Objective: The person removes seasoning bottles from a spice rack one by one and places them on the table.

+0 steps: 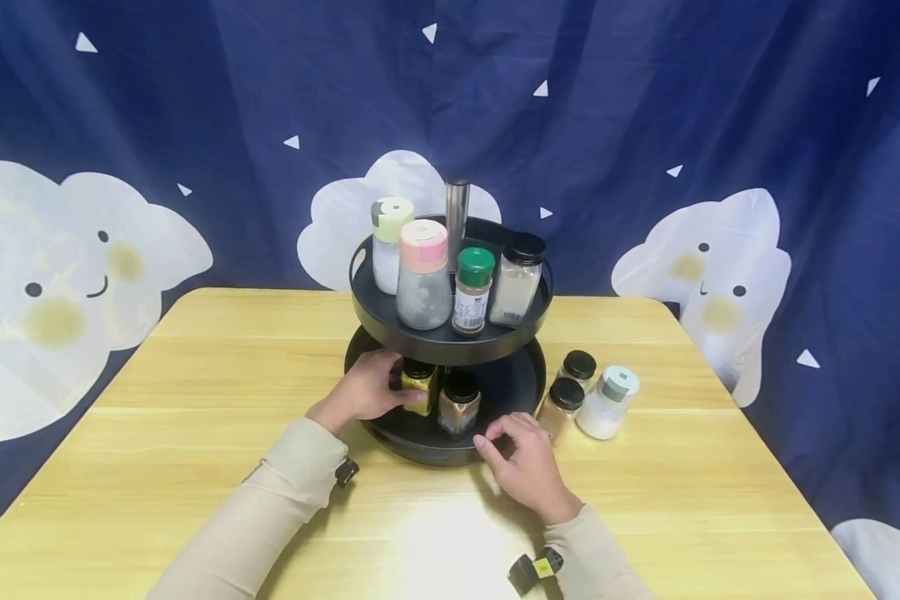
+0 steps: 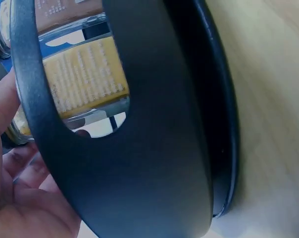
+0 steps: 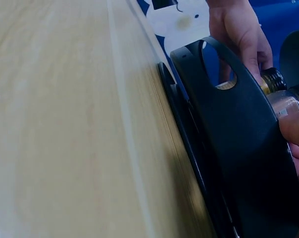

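Rack [image 1: 420, 451]: apparently part-loaded. Upper tier [image 1: 457, 345]: four containers [image 1: 423, 287]. Lower tier [image 1: 506, 387]: brown jar [image 1: 457, 412], plus yellow jar [image 1: 417, 380] pinched by left hand [image 1: 371, 385]. Right of rack: three containers [image 1: 603, 410], likely pending. Right hand [image 1: 525, 462]: fingers narrow at rack rim [image 1: 457, 452]; I cannot tell whether gripping.

Long, plain beige sleeves [image 1: 294, 477], creased along their length, leave the fingers [image 1: 495, 458] bare. A small black device [image 1: 347, 472] sits at the left cuff [image 1: 328, 439]; a black unit [image 1: 525, 575] at the right cuff [image 1: 572, 533] bears a yellow label [image 1: 543, 568].
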{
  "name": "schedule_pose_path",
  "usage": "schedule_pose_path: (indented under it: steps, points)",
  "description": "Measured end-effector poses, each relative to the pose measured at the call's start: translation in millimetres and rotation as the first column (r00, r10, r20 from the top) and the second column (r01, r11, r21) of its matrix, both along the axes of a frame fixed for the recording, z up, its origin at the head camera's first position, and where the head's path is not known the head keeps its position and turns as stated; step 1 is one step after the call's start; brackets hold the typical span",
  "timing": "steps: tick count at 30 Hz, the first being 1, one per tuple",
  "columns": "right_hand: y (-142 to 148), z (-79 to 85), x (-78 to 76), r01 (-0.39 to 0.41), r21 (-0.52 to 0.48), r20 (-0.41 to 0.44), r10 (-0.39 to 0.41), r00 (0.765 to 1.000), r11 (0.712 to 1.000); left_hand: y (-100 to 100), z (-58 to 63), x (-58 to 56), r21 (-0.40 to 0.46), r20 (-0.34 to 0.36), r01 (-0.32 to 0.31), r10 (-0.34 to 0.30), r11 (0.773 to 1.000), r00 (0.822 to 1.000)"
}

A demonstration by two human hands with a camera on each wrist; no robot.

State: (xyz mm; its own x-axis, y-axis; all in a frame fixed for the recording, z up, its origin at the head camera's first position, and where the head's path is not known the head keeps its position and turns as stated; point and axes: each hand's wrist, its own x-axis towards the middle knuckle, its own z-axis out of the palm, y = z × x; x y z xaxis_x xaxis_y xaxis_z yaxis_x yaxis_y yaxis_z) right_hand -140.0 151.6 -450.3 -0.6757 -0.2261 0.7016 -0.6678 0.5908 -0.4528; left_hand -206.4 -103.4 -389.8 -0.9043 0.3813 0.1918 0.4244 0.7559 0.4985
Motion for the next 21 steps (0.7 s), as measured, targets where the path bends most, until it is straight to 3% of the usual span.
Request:
schedule_pose_path:
  steps: [3, 9, 15, 21]
  points:
    - [0.0, 0.3, 0.7, 0.003, 0.002, -0.003, -0.003, 1.000, 1.000, 0.4, 0.3, -2.3, 0.011, 0.016, -0.008, 0.008, 1.000, 1.000]
    - [-0.6, 1.9, 1.3, 0.003, 0.002, -0.015, -0.003, 1.000, 1.000, 1.7, 4.2, -3.9, 0.001, -0.040, -0.013, 0.013, 1.000, 0.999]
    - [-0.8, 1.3, 0.4, -0.004, -0.003, -0.021, 0.004, 1.000, 1.000, 4.1, 2.1, -3.8, 0.011, -0.038, -0.053, 0.054, 0.999, 0.998]
    - [-1.0, 0.2, -0.4, -0.005, -0.004, -0.021, 0.005, 1.000, 1.000, 5.2, 1.5, -3.8, 0.002, -0.079, -0.076, 0.076, 0.997, 0.994]
